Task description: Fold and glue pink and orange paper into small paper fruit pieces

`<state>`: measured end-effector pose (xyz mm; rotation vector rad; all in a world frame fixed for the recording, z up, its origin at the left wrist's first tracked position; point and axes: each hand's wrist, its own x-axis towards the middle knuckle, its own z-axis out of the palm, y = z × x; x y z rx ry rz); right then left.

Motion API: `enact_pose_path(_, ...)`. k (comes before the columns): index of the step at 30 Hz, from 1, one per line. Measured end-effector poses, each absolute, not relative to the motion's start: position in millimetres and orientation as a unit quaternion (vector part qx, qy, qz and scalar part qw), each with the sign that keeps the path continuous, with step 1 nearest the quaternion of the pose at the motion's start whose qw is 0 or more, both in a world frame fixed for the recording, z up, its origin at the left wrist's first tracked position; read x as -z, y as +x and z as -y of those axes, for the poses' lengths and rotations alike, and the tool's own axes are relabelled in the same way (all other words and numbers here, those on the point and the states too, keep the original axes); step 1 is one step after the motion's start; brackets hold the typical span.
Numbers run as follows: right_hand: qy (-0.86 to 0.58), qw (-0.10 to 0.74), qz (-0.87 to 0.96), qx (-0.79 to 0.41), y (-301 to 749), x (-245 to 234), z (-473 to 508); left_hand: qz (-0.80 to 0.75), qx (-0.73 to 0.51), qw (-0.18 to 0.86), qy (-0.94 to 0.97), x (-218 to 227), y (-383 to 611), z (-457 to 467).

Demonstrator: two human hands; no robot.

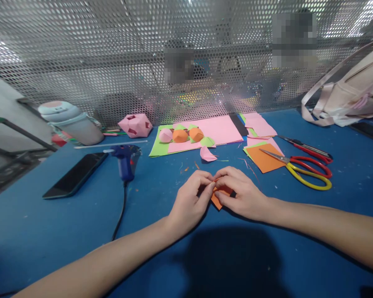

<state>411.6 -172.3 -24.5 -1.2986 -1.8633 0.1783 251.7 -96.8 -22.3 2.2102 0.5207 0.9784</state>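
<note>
L hand (190,199) & R hand (246,193), both nearly closed, pinch orange ppr (217,202)

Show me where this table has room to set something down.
Two patches of blue tabletop look mostly bare: one between the phone and left forearm, left of the black cord; another between the glue gun and left hand. It is crowded along the mesh panel, with paper sheets, and around the scissors and cutter.
</note>
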Motion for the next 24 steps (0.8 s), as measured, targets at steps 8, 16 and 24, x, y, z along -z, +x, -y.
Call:
enact_pose_path(8,-0.5,0.424,0.749,-0.09,413.1,19.5,174.6,-0.199,-0.371,0.338,0.842,23.6,251.6,96.7)
enact_pose_path(16,-0.5,0.443,0.744,-0.036,411.0,27.0,173.2,-0.177,-0.364,0.329,0.853,22.9,251.0,99.5)
enact_pose_path(24,-0.515,0.421,0.747,-0.018,411.4,25.0,176.3,-0.197,-0.378,0.367,0.827,20.8,252.3,96.7)
